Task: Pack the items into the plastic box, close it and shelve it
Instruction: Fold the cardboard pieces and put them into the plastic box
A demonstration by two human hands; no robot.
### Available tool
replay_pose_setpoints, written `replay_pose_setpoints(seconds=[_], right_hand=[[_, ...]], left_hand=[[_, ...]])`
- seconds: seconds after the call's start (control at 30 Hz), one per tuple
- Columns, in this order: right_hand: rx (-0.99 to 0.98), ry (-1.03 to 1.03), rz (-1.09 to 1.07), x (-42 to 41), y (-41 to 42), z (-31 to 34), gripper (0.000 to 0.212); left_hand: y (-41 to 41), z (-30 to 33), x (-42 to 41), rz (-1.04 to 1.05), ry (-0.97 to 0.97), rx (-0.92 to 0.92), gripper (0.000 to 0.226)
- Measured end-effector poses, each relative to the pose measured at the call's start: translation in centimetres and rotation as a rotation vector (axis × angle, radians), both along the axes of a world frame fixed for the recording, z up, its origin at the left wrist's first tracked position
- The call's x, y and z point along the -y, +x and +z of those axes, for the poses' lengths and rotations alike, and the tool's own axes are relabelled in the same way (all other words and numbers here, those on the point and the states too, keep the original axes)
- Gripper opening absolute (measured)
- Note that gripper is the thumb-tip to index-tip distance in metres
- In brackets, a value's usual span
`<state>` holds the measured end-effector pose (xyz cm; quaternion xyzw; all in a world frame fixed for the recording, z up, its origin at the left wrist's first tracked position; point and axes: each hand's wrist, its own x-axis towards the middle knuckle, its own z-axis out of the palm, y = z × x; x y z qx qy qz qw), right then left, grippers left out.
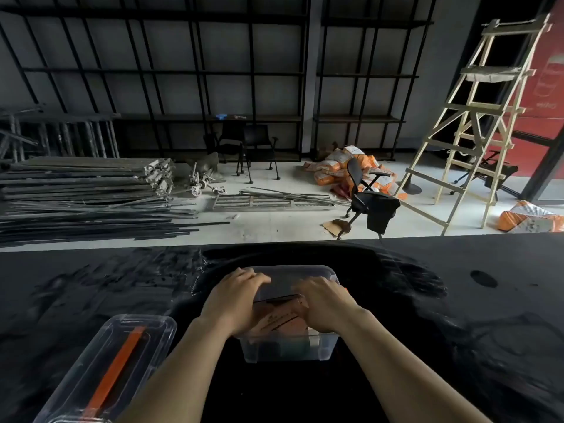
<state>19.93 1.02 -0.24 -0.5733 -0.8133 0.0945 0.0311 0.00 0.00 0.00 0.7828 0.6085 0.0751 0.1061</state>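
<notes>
A clear plastic box (287, 351) stands open on the black table (457, 300) in front of me. Inside it lies a brownish flat packet (280, 319) with a dark edge along its top, over other items I cannot make out. My left hand (235, 297) and my right hand (326, 303) rest palm-down inside the box, one on each side of the packet, pressing on it. The clear lid (100, 370) with an orange handle (117, 366) lies on the table to the left of the box.
Beyond the table's far edge, the floor holds stacked metal bars (85, 196), black chairs (370, 203), orange sacks (345, 169) and a wooden ladder (476, 126). Black shelving (213, 71) lines the back wall.
</notes>
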Motion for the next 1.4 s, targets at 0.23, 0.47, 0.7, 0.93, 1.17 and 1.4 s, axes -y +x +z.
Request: replay_pose_setpoints(seconds=[0.23,0.47,0.7,0.93,1.17,1.4], right_hand=[[0.081,-0.131,-0.039,-0.7,0.0,-0.8,0.024],[0.095,-0.133,-0.097,-1.7,-0.7,-0.7,0.04],[0.089,-0.158,-0.187,-2.6,-1.4,0.5,0.065],[-0.232,-0.332,-0.185,-3.8,0.0,3.0,0.033],[-0.408,-0.321,-0.107,-5.3,1.6,4.8,0.032],[-0.781,-0.201,-0.112,-5.1,1.5,4.6,0.033]], left_hand=[[1.6,-1.2,-1.4,-0.056,-0.163,-0.193,0.032],[3.5,-1.5,-3.4,-0.071,-0.264,-0.352,0.034],[3.0,-1.2,-4.9,-0.057,-0.438,-0.265,0.052],[2.4,-0.8,-5.3,-0.127,-0.406,-0.115,0.043],[1.1,-0.2,-5.9,-0.139,-0.237,0.132,0.029],[1.0,2.0,-5.8,-0.032,-0.065,0.561,0.034]])
